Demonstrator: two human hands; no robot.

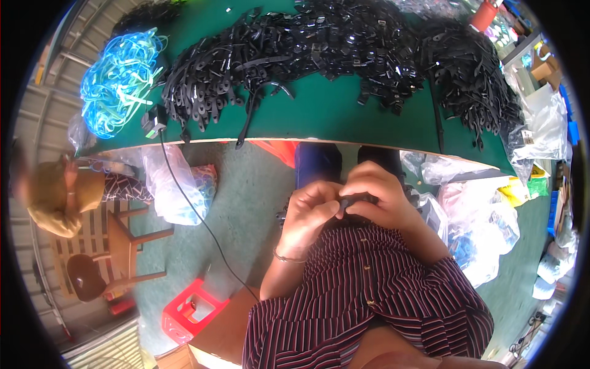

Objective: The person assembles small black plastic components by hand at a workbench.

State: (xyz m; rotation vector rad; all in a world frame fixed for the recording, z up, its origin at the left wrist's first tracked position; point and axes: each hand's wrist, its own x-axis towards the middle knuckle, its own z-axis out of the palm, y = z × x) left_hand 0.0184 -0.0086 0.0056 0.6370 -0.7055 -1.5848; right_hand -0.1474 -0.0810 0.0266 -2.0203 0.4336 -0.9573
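Observation:
Over my lap, just off the near edge of the table, my left hand (pixel 312 210) and my right hand (pixel 380 192) meet with their fingertips pinched. Between them is a small black strap-like piece (pixel 350 202), mostly covered by the fingers, so its exact kind does not show. Both hands grip it from either side. Across the green table (pixel 289 118) in front lies a long heap of black straps (pixel 212 80) with holed ends. Shiny black buckle-like parts (pixel 344 43) spread through the heap's middle.
Blue-green cords (pixel 120 80) are piled at the table's left, near a small black box (pixel 153 121) with a trailing cable (pixel 196 212). Bagged goods (pixel 482 227) stand at right. A red stool (pixel 192 310), a wooden chair (pixel 123 243) and another person (pixel 67 194) are at left.

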